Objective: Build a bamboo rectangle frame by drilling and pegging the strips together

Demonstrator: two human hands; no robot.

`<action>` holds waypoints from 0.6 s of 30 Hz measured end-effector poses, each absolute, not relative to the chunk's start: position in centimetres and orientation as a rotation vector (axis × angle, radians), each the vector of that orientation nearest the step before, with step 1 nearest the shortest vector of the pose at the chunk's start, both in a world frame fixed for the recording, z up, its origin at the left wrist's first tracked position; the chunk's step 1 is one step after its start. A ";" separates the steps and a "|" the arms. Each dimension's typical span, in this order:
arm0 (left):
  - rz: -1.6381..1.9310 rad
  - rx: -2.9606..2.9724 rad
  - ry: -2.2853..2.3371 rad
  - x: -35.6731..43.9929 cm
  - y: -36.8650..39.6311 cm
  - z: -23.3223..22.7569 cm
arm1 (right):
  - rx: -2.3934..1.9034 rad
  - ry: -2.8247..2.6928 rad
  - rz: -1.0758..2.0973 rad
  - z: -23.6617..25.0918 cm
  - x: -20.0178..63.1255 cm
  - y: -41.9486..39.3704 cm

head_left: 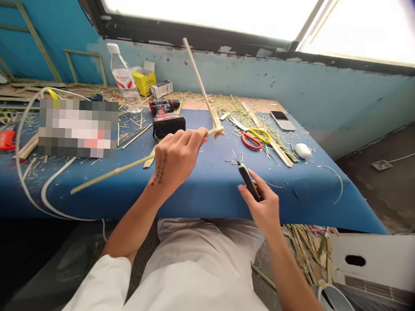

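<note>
Above the blue table, the left hand was raised with its fingers pinched together on a bent bamboo strip, close to the place where two pieces met in a small joint. One arm of the strip rose up toward the window, the other ran down to the left over the table edge. The right hand was closed around a small knife with a dark handle, the tip pointing up toward the joint but clearly apart from it. The strip looked light, thin and rather stiff, so it probably would split or snap if bent hard; a hold near the joint seemed the safest place. Behind the hands lay a red cordless drill, yellow and red scissors, a phone and many shavings.
</note>
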State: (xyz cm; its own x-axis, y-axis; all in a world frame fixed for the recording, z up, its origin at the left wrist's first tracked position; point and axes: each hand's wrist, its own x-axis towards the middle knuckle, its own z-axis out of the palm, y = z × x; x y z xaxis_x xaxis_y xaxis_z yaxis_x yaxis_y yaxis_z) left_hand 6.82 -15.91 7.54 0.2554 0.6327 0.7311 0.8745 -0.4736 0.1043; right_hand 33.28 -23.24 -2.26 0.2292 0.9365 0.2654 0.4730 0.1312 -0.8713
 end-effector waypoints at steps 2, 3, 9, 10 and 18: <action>-1.146 -2.177 -1.403 6.8 -16.1 8.8 | -1.473 -1.416 0.620 -2.1 32.8 -23.0; -1.203 -2.153 -1.417 6.7 -16.2 9.3 | -1.458 -1.421 0.633 -2.1 32.6 -22.9; -1.340 -2.089 -1.427 6.6 -16.8 10.0 | -1.414 -1.421 0.695 -2.3 32.1 -22.6; -1.317 -2.123 -1.408 6.5 -16.9 9.7 | -1.409 -1.423 0.703 -2.4 32.2 -22.6; -0.829 -2.582 -1.199 7.5 -16.5 3.8 | -1.441 -1.337 0.439 -4.9 35.1 -23.5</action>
State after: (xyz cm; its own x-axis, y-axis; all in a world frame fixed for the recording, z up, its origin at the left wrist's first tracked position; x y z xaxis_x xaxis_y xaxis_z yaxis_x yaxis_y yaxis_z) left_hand 7.53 -16.47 3.84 0.5205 0.6496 0.5542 0.7477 -0.6602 0.0716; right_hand 35.12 -23.50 -4.86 0.3023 0.8757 0.3764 0.4818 0.2003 -0.8531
